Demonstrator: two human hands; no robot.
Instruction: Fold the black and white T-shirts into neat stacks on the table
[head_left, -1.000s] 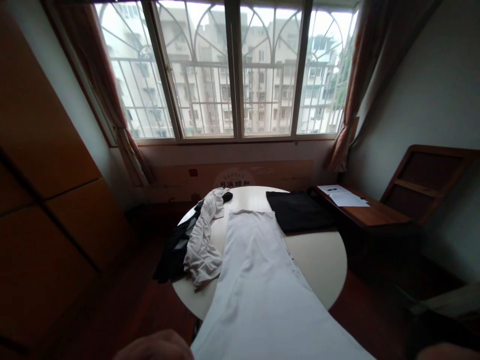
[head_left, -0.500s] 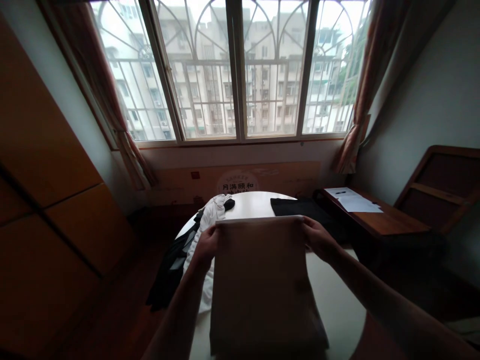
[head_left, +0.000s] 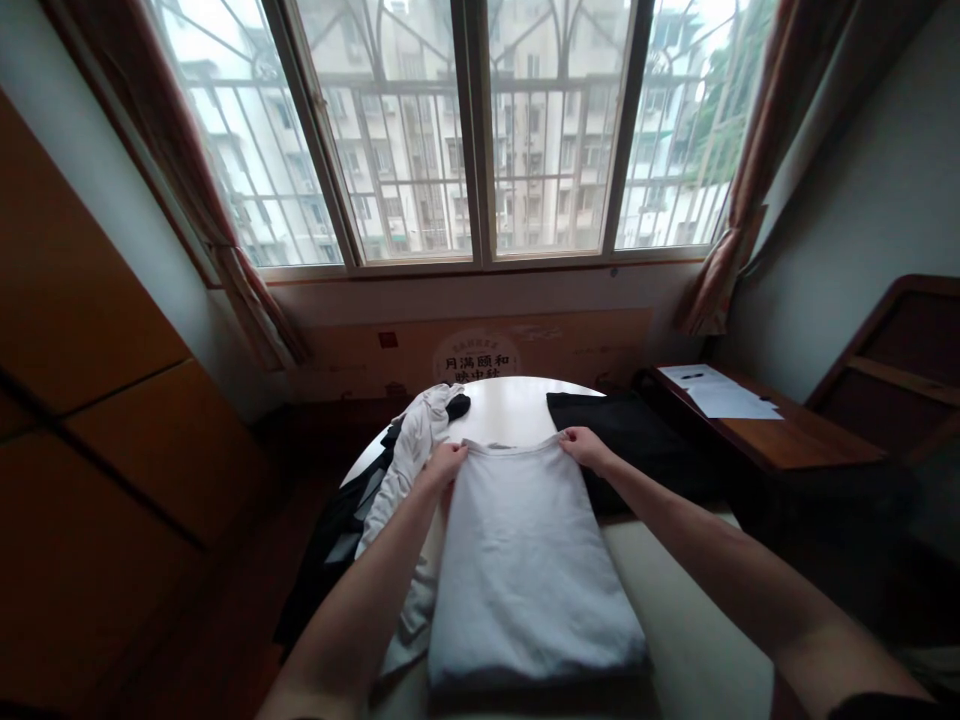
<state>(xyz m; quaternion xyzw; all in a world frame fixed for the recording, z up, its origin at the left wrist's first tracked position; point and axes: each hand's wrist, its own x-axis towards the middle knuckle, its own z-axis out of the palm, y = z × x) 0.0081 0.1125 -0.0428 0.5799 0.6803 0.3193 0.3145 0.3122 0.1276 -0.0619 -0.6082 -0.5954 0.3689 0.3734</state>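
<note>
A white shirt (head_left: 529, 565), folded into a long rectangle, stretches toward me over the round white table (head_left: 517, 395). My left hand (head_left: 445, 462) pinches its far left corner beside the neckline. At the far right corner, my right hand (head_left: 586, 447) grips the cloth between thumb and fingers. The collar edge runs taut between both hands. Left of the shirt lies a crumpled heap of white cloth (head_left: 409, 450) with dark clothes (head_left: 330, 560) beside it, hanging over the table edge. Folded black cloth (head_left: 637, 440) lies to the right, close to my right hand.
A wooden side table (head_left: 817, 440) with white papers (head_left: 720, 392) and a pen stands at the right. Behind it leans a wooden chair back (head_left: 900, 340). A cabinet (head_left: 97, 400) is at the left, and a barred window (head_left: 472, 140) with curtains is ahead.
The shirt was held up, hanging and shaded, between both hands. Now it lies lower and flatter toward me, its pale upper face showing. My hands are closer together, and the view has tilted down slightly.
</note>
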